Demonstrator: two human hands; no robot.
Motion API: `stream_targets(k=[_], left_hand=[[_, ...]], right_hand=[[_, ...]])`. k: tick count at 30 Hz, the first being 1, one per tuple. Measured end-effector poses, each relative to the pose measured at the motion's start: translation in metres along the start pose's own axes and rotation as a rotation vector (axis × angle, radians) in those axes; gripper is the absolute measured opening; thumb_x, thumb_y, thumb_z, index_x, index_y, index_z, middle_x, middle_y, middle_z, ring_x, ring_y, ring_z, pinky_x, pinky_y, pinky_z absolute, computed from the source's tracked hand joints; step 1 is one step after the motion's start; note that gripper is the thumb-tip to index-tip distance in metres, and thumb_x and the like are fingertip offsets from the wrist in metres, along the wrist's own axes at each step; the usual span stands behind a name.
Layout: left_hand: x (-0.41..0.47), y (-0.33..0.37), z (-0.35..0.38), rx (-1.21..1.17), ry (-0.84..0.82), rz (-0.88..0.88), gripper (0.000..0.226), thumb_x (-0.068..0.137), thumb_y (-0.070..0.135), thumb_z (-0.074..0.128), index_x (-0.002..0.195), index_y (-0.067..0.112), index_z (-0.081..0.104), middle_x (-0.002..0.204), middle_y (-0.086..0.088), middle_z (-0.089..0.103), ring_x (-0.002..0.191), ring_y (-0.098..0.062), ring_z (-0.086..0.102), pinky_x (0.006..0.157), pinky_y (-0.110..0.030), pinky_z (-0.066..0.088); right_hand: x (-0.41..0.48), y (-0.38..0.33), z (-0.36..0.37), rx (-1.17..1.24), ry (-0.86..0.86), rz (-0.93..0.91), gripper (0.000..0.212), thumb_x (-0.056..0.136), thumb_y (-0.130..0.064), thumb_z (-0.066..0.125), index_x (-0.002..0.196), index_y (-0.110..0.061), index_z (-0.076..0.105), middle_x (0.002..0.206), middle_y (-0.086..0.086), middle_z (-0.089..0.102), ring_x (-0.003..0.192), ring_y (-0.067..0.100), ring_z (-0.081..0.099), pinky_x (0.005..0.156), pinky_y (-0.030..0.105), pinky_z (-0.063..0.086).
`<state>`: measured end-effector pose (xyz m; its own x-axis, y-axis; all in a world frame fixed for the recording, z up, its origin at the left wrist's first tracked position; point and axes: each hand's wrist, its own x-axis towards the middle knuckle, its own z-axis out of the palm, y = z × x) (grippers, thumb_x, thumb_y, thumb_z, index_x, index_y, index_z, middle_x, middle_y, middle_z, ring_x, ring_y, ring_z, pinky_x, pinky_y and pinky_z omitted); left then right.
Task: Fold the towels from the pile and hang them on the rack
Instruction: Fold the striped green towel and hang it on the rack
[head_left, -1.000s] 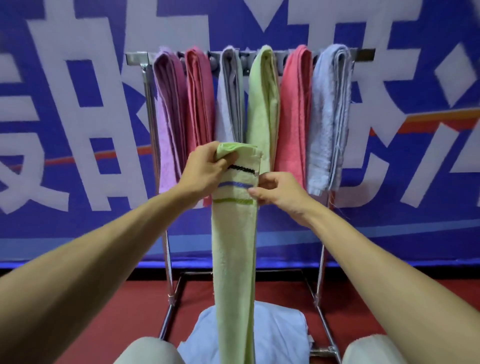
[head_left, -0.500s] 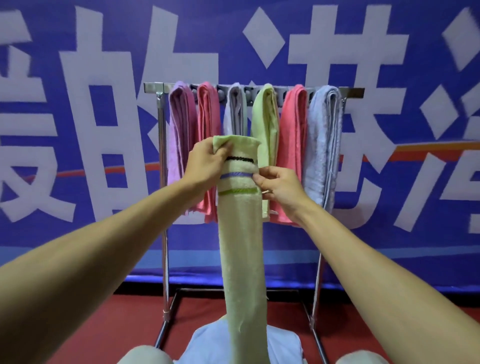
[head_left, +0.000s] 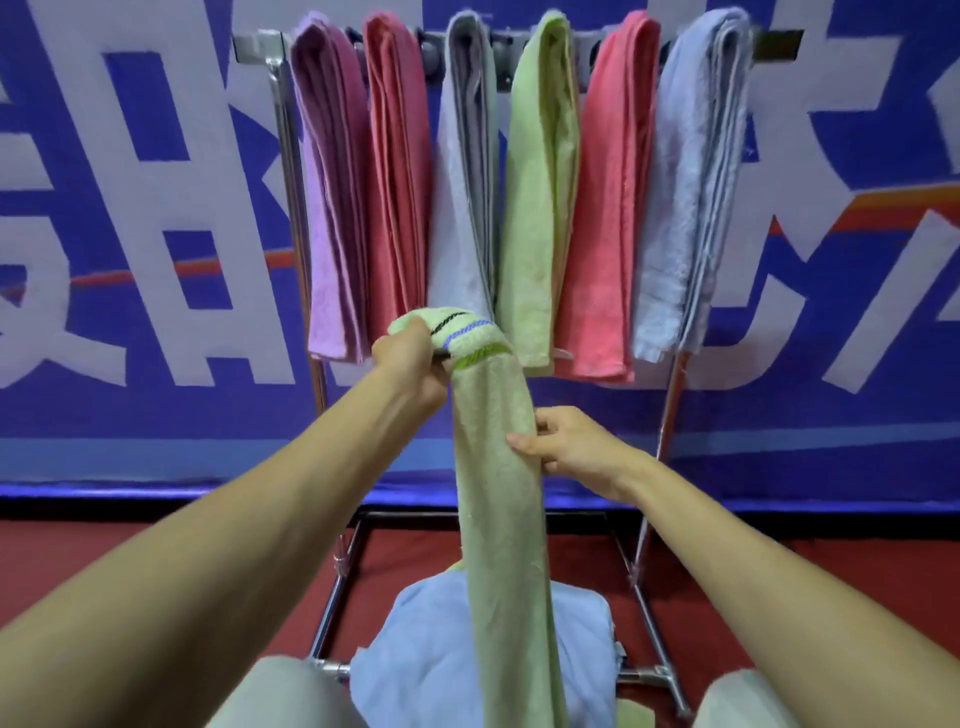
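The left grip (head_left: 413, 358) clutches the striped top end of the green towel (head_left: 498, 519), which hangs with its long axis vertical before the rack (head_left: 284, 156); the right grip (head_left: 566, 447) pinches its edge lower down, so the left one is nearer to the rack's top

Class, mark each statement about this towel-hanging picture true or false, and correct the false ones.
1. Six towels hang on the rack. True.
2. The left hand grips the striped towel at its striped end. True.
3. The right hand is off the striped towel. False: it pinches the towel lower down.
4. The striped towel is draped over the rack. False: it is held in front of the rack.
5. A light-blue towel lies below, by the rack's base. True.
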<state>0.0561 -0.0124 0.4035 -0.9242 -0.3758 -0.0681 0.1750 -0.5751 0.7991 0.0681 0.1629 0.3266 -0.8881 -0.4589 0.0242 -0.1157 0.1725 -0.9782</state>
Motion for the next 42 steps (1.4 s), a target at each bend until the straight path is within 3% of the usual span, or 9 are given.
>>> stream_targets(k=[3,9,13,16,22,26,33,39,42], left_hand=[[0.015,-0.021,-0.027,-0.096,0.019,-0.008,0.033,0.084,-0.010,0.035,0.099,0.004,0.060,0.056,-0.003,0.058,0.038,-0.012,0.052,0.041,-0.019,0.044],[0.058,-0.086,-0.101,-0.181,0.142,-0.145,0.030,0.085,-0.008,0.033,0.097,0.008,0.055,0.056,0.000,0.059,0.048,-0.011,0.058,0.049,-0.022,0.051],[0.049,-0.124,-0.130,-0.291,0.130,-0.181,0.030,0.095,0.005,0.033,0.113,0.008,0.058,0.097,-0.006,0.063,0.082,-0.016,0.062,0.068,-0.023,0.057],[0.038,-0.129,-0.125,-0.344,0.069,-0.214,0.030,0.097,0.007,0.029,0.101,0.001,0.058,0.097,-0.012,0.064,0.083,-0.020,0.065,0.065,-0.026,0.058],[0.005,-0.126,-0.116,0.233,-0.319,-0.488,0.065,0.096,0.060,0.033,0.123,0.006,0.057,0.114,-0.010,0.063,0.101,-0.024,0.063,0.081,-0.038,0.053],[-0.003,-0.120,-0.119,0.480,-0.526,-0.546,0.075,0.090,0.065,0.040,0.126,0.002,0.056,0.113,-0.011,0.059,0.102,-0.024,0.059,0.090,-0.037,0.050],[-0.025,-0.132,-0.113,0.739,-0.556,-0.300,0.027,0.092,0.020,0.061,0.109,0.000,0.067,0.108,-0.014,0.072,0.102,-0.028,0.067,0.091,-0.034,0.054],[-0.026,-0.128,-0.102,0.665,-0.459,0.026,0.020,0.098,0.020,0.051,0.108,0.013,0.067,0.087,0.001,0.071,0.074,-0.012,0.064,0.071,-0.030,0.052],[-0.027,-0.123,-0.095,0.628,-0.420,0.058,0.020,0.098,0.024,0.050,0.097,0.016,0.068,0.073,0.008,0.068,0.062,-0.007,0.061,0.061,-0.025,0.048]], right_hand=[[0.003,0.033,0.002,-0.035,0.045,0.016,0.014,0.095,-0.006,0.055,0.103,0.002,0.064,0.084,0.008,0.064,0.075,0.014,0.057,0.068,0.023,0.048],[0.012,0.082,0.006,-0.190,0.138,0.041,0.013,0.094,-0.009,0.058,0.090,0.002,0.064,0.073,0.008,0.057,0.069,0.015,0.046,0.069,0.029,0.036],[0.023,0.097,0.010,-0.329,0.197,-0.053,0.012,0.091,-0.013,0.062,0.081,-0.017,0.068,0.068,0.000,0.061,0.064,0.006,0.047,0.066,0.029,0.037],[0.032,0.088,0.015,-0.245,0.289,-0.083,0.012,0.090,-0.016,0.064,0.079,-0.019,0.068,0.071,0.000,0.066,0.067,0.009,0.054,0.069,0.030,0.042],[0.026,0.064,0.022,0.002,0.440,-0.053,0.010,0.088,-0.012,0.064,0.089,-0.006,0.072,0.079,0.007,0.071,0.070,0.010,0.060,0.068,0.029,0.047],[0.021,0.061,0.022,0.001,0.443,-0.045,0.009,0.088,-0.014,0.065,0.087,-0.009,0.073,0.077,0.003,0.071,0.069,0.009,0.061,0.067,0.028,0.048],[0.019,0.065,0.015,0.049,0.525,0.003,0.011,0.088,-0.021,0.067,0.092,-0.013,0.074,0.084,0.001,0.074,0.075,0.012,0.066,0.063,0.029,0.051],[0.023,0.074,0.008,0.145,0.545,0.133,0.037,0.086,-0.042,0.065,0.079,-0.006,0.066,0.075,0.019,0.061,0.071,0.019,0.056,0.073,0.035,0.049],[0.026,0.083,0.008,0.170,0.452,0.240,0.041,0.088,-0.056,0.053,0.078,-0.017,0.057,0.055,0.000,0.048,0.056,0.014,0.045,0.073,0.033,0.042]])
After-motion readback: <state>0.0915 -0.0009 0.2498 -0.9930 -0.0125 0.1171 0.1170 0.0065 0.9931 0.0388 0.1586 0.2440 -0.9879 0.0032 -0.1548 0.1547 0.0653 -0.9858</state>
